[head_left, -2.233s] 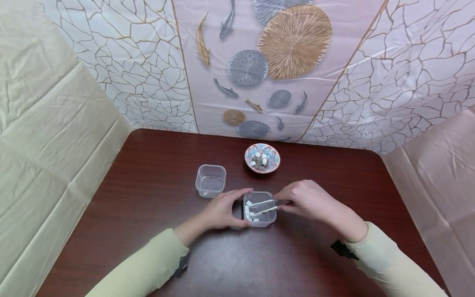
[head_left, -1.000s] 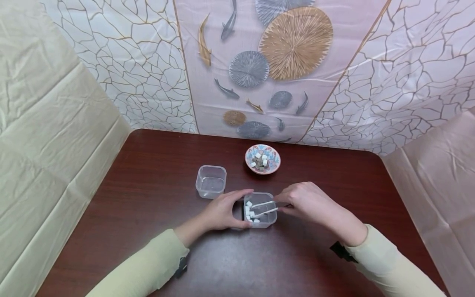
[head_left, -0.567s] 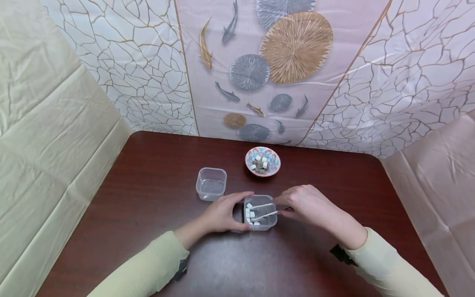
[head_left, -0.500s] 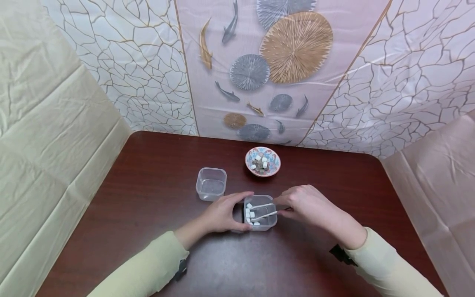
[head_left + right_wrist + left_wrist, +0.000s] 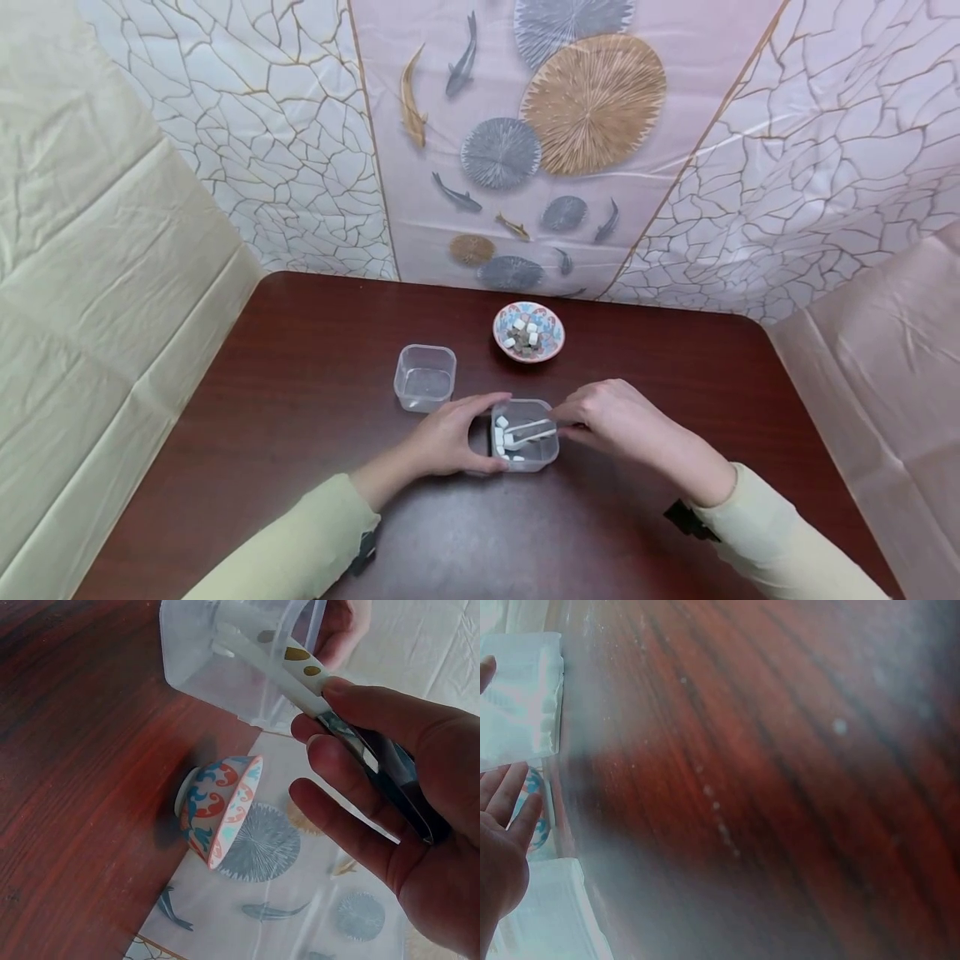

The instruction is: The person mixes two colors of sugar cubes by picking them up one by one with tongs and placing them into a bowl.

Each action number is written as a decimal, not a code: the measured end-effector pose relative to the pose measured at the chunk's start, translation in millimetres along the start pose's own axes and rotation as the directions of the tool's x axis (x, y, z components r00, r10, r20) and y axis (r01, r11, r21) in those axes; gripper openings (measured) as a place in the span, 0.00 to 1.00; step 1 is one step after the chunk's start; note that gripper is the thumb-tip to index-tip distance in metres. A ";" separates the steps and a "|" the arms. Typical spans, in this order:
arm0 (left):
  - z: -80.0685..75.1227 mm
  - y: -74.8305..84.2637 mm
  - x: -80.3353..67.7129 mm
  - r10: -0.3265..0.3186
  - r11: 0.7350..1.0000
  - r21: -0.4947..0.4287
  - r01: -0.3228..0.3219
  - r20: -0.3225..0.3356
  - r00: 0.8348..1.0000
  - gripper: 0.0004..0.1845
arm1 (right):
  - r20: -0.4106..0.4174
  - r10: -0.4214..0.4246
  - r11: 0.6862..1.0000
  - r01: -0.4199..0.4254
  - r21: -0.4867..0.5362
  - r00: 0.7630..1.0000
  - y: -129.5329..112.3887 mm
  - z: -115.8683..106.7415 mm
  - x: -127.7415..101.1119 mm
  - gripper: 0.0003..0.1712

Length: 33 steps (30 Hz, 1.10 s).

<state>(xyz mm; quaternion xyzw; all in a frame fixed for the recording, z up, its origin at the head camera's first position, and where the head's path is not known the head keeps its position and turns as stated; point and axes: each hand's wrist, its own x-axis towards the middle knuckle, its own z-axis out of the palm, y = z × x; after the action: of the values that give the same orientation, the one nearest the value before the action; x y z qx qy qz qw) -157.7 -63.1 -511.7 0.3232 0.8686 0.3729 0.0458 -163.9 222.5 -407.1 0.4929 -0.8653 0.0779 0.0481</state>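
Right hand (image 5: 611, 417) pinches white plastic tongs (image 5: 529, 432) – tips now lower inside clear square tub (image 5: 525, 435), near white cubes (image 5: 500, 422) – left hand (image 5: 453, 433) still grips tub.

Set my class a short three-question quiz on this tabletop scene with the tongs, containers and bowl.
1. True or false: the right hand holds the tongs.
2. Which container does the left hand grip: A, the empty container; B, the container with white cubes?
3. Fill in: the patterned bowl holds white and ___ cubes.

Key: 1 true; 2 B; 3 dark.
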 end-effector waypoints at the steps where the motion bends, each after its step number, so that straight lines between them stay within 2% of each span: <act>1: 0.0 0.1 -0.4 0.000 1.000 0.000 0.000 0.000 1.000 0.51 | -0.010 -0.002 1.000 0.002 0.006 1.000 -0.3 -1.2 -0.7 0.11; 16: 1.8 0.2 -3.7 0.028 1.000 0.000 -0.028 -0.022 0.999 0.51 | -0.182 -0.002 0.994 0.022 0.107 0.983 4.6 -27.5 -21.5 0.16; 20: 4.2 -2.1 -3.9 0.047 0.999 0.007 -0.047 -0.038 0.998 0.51 | -0.203 0.029 0.993 -0.005 0.119 0.979 8.2 -37.2 -27.5 0.16; 27: 1.2 1.0 -2.3 0.012 1.000 0.007 -0.012 -0.021 1.000 0.51 | -0.238 0.088 0.989 -0.056 0.136 0.967 21.1 -54.6 -32.2 0.17; 33: 1.4 1.8 -0.8 0.015 1.000 0.020 -0.015 -0.021 1.000 0.51 | -0.281 0.124 0.988 -0.093 0.122 0.952 33.8 -64.1 -28.2 0.18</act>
<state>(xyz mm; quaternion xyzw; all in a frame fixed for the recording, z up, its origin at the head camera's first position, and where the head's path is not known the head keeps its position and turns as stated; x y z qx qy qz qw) -155.7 -61.7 -511.6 0.3261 0.8702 0.3681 0.0305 -178.1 275.0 -351.5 0.4297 -0.8695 0.1975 0.1428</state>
